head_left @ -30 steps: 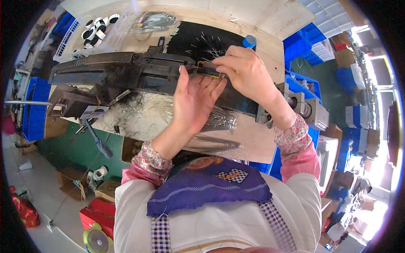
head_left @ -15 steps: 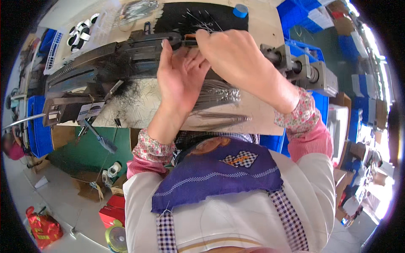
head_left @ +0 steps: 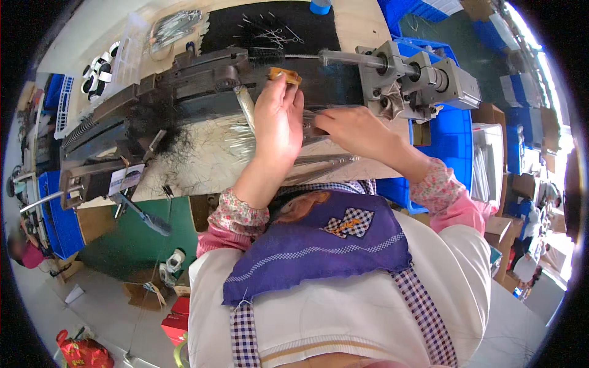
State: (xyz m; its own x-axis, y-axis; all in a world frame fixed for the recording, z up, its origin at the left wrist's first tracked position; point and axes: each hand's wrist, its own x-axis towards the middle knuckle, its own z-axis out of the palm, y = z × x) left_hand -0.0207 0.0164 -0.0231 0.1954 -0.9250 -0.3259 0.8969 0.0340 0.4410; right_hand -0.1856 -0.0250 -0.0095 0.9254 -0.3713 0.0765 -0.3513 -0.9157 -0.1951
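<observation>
Amber-brown piece (head_left: pixel 286 76): over the middle of the tabletop (head_left: pixel 361 26), held at the fingertips of the left hand, just in front of the long dark metal fixture.
Left hand (head_left: pixel 279 122): fingers pointing toward the far edge, thumb across the amber-brown piece, closed on it.
Wire bundle (head_left: pixel 311 130): thin silvery wires on the tabletop between the hands, partly hidden by them.
Right hand (head_left: pixel 356 130): fingers curled down at the wire bundle; whether they pinch any wire, one cannot tell.
Second wire bundle (head_left: pixel 325 161): nearer the front edge, below the right hand.
Pale lever (head_left: pixel 245 107): slanting toward the front edge, just beside the left hand.
Dark metal fixture (head_left: pixel 156 86): stretching from the left edge to the middle of the tabletop.
Black bristles (head_left: pixel 265 57): beyond the amber-brown piece, in line with a thin metal rod (head_left: pixel 300 56) running right.
Motor unit (head_left: pixel 423 76): grey, at the right edge.
Black mat (head_left: pixel 224 30): near the far edge, looped wires (head_left: pixel 276 38) scattered on it.
Blue round object (head_left: pixel 319 7): at the mat's far right corner.
Black-and-white rings (head_left: pixel 97 75): in a pale crate toward the far left corner.
</observation>
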